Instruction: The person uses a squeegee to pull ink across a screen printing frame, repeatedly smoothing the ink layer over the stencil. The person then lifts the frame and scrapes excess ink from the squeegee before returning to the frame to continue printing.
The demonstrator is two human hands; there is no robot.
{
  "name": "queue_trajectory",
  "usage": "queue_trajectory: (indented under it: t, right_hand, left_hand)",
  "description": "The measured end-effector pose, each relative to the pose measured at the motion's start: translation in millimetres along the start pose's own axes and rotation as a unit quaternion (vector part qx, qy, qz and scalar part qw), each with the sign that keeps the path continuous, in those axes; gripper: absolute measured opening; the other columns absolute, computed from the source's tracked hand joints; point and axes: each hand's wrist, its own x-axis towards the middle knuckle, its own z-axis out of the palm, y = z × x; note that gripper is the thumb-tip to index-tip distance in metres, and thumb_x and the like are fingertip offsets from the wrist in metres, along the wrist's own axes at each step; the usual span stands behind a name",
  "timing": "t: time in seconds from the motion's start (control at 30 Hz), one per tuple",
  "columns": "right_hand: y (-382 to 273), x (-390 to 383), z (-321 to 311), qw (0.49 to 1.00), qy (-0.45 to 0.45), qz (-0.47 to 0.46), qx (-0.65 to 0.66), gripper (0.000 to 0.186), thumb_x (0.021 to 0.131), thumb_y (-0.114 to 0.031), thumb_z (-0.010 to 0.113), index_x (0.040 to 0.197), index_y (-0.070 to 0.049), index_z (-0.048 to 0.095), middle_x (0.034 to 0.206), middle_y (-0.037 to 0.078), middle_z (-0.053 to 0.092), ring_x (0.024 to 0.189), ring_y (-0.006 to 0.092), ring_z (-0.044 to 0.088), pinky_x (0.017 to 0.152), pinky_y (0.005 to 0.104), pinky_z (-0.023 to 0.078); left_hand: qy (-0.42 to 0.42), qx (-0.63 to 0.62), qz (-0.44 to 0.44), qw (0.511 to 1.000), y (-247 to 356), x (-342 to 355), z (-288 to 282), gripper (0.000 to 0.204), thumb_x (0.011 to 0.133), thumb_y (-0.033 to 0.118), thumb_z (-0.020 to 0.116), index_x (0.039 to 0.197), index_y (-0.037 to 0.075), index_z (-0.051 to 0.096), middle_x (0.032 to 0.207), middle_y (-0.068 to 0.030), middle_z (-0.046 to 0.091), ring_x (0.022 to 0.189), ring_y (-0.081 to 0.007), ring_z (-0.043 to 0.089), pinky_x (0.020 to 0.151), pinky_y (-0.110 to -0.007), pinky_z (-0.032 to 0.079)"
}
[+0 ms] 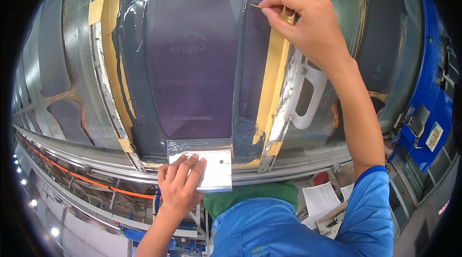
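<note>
In front of me lies a screen-printing frame [102,52] with a purple mesh [192,79] bordered by yellow tape. Wet dark ink [136,69] coats the mesh along both sides and the near end. My left hand [180,182] holds a flat metal squeegee [216,170] by its left side, fingers over its top face and the thumb out of sight. The squeegee rests at the near end of the frame. My right hand [301,18] pinches a thin wooden toothpick [255,6] between thumb and forefinger, its tip just above the mesh near the right-hand ink strip.
A white handle [308,98] is fixed to the frame's right side. Dark printed fabric pieces [71,117] lie on the long table to both sides. A metal rail [308,165] runs along the near edge. Blue machinery [426,93] stands at the far right, and white paper [320,201] lies below the rail.
</note>
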Motion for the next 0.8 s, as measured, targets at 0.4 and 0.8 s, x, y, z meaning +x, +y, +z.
queue_trajectory:
  t: [0.4, 0.8]
  right_hand:
    - [2.3, -54.0, -57.4, 0.889, 0.047, 0.253, 0.378, 0.016, 0.090, -0.013, 0.074, 0.097, 0.001, 0.074, 0.079, -0.005, 0.064, 0.071, 0.0011, 0.053, 0.064, 0.0184, 0.044]
    - [124.4, -289.8, -158.9, 0.824, 0.339, 0.349, 0.291, 0.015, 0.088, -0.003, 0.075, 0.102, 0.000, 0.072, 0.089, -0.002, 0.065, 0.078, 0.0046, 0.057, 0.072, 0.0199, 0.045]
  left_hand:
    - [-0.019, 0.006, 0.011, 1.000, 5.7, 8.6, -4.8, 0.045, 0.064, 0.002, 0.073, 0.108, 0.014, 0.070, 0.111, -0.0012, 0.067, 0.104, -0.0247, 0.064, 0.086, -0.041, 0.042]
    - [-0.055, 0.034, 0.055, 0.996, 9.0, 11.9, -2.6, 0.043, 0.066, -0.005, 0.065, 0.108, 0.003, 0.065, 0.105, -0.0147, 0.066, 0.093, -0.0350, 0.062, 0.082, -0.047, 0.042]
